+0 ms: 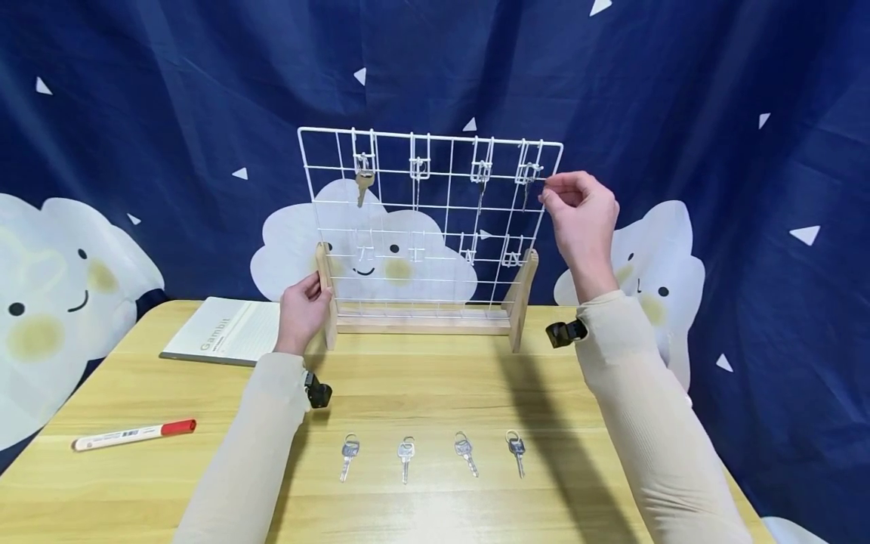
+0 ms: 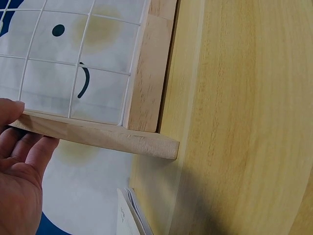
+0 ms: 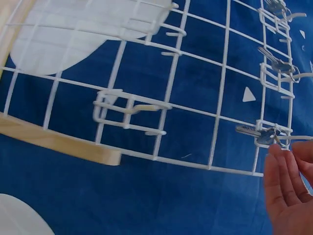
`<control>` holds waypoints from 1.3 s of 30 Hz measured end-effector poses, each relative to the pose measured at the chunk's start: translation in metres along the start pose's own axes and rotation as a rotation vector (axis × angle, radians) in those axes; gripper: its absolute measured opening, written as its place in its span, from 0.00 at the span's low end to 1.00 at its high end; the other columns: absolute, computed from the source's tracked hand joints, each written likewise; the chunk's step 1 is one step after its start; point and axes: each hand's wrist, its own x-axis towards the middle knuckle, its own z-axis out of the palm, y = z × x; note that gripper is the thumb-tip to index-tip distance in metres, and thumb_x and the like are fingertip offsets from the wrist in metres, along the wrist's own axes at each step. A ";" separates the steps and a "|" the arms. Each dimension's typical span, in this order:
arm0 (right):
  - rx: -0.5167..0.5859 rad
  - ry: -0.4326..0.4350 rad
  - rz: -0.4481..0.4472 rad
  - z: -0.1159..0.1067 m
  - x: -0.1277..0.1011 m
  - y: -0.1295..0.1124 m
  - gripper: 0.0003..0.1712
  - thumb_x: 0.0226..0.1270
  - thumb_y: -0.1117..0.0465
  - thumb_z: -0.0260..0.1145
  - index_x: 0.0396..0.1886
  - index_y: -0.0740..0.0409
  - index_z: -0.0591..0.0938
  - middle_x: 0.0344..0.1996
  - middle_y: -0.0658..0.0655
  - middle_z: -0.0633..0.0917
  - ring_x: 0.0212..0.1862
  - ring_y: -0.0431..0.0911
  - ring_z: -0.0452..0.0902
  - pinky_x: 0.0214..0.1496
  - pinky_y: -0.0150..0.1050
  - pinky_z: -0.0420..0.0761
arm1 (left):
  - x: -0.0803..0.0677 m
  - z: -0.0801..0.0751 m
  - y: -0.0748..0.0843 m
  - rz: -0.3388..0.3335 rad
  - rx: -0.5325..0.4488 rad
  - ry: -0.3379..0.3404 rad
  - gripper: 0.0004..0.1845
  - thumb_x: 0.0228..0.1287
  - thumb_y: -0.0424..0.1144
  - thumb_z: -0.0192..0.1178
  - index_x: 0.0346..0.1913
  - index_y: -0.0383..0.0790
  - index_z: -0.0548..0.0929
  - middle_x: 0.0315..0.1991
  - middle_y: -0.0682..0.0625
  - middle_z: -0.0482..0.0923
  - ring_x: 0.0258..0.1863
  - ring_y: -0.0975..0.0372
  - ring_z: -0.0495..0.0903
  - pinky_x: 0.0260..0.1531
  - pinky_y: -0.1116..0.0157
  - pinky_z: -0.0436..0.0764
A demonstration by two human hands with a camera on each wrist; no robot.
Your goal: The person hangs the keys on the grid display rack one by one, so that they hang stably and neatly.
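Note:
A white wire grid rack (image 1: 448, 181) stands upright on a wooden base. My left hand (image 1: 303, 311) grips its left wooden side post (image 1: 326, 291), thumb in front and fingers behind in the left wrist view. At the rack's upper right corner, my right hand (image 1: 583, 219) pinches the ring of a silver key (image 3: 266, 135). That key lies against the end hook (image 3: 296, 138), its blade hanging down in the head view. More keys hang from the other top-row hooks, including a brass-looking one (image 1: 364, 185) at far left. The lower hooks (image 3: 142, 108) hold nothing.
Several keys with rings lie in a row on the wooden table (image 1: 435, 385), from a left key (image 1: 350, 451) to a right key (image 1: 516, 449). A notebook (image 1: 224, 330) lies left of the rack, a red-capped marker (image 1: 136, 436) nearer. A blue cloud-patterned curtain (image 1: 435, 60) hangs behind.

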 end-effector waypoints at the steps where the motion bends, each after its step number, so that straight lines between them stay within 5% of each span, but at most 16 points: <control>1: -0.017 -0.008 -0.011 -0.001 -0.003 0.003 0.08 0.64 0.65 0.67 0.42 0.64 0.86 0.35 0.56 0.87 0.34 0.38 0.81 0.37 0.26 0.78 | 0.000 0.000 0.000 -0.001 0.000 -0.002 0.25 0.71 0.30 0.55 0.68 0.26 0.68 0.61 0.33 0.72 0.61 0.51 0.73 0.60 0.62 0.75; 16: -0.088 -0.285 -0.057 0.006 -0.069 0.038 0.05 0.65 0.71 0.64 0.39 0.66 0.84 0.35 0.58 0.84 0.35 0.45 0.78 0.38 0.29 0.78 | 0.000 -0.001 0.000 0.001 0.000 -0.021 0.25 0.70 0.29 0.53 0.68 0.25 0.67 0.61 0.32 0.72 0.61 0.50 0.73 0.60 0.62 0.74; 25: -0.129 -0.517 -0.070 0.012 -0.097 0.052 0.08 0.65 0.71 0.64 0.44 0.65 0.83 0.37 0.59 0.85 0.39 0.49 0.81 0.45 0.42 0.84 | 0.002 -0.003 0.000 0.011 0.002 -0.033 0.25 0.69 0.29 0.53 0.68 0.25 0.68 0.61 0.31 0.73 0.61 0.49 0.74 0.60 0.62 0.75; 33: -0.191 -0.753 -0.070 0.029 -0.122 0.062 0.07 0.68 0.69 0.63 0.44 0.64 0.82 0.42 0.59 0.84 0.46 0.50 0.81 0.47 0.42 0.85 | 0.003 -0.004 0.000 0.002 0.014 -0.069 0.26 0.68 0.29 0.53 0.67 0.23 0.67 0.61 0.30 0.71 0.61 0.48 0.73 0.60 0.61 0.75; 39: -0.194 -0.807 -0.133 0.044 -0.136 0.060 0.06 0.67 0.69 0.64 0.40 0.61 0.85 0.39 0.54 0.84 0.43 0.46 0.81 0.44 0.37 0.85 | 0.002 -0.003 -0.001 -0.004 0.023 -0.041 0.25 0.68 0.29 0.54 0.67 0.24 0.69 0.60 0.31 0.73 0.61 0.48 0.74 0.60 0.61 0.75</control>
